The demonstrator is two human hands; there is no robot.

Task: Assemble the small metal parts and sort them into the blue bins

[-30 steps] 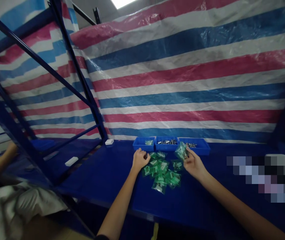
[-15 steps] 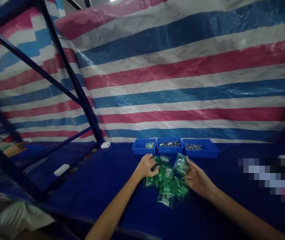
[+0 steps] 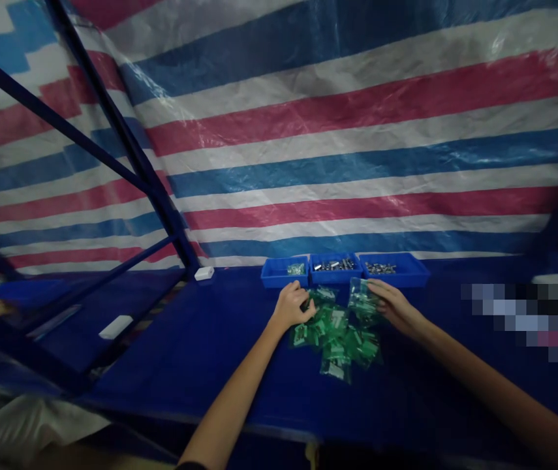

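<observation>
Head view | hands: right hand [image 3: 396, 308] pinches clear packet [image 3: 359, 296] | left hand [image 3: 290, 307] half-curled, hold hidden, cannot tell

Filled green bags [image 3: 335, 336] lie heaped (one bag [image 3: 362, 300] is held).

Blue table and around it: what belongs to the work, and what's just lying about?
Likely in use:
Clear-and-green plastic bag, in the right hand
Pile of green plastic bags, by the left hand
Three blue plastic trays of shiny metal parts or small plastic bags

Likely just lying about:
Small white block, left of the trays
Longer white block, farther left
</observation>
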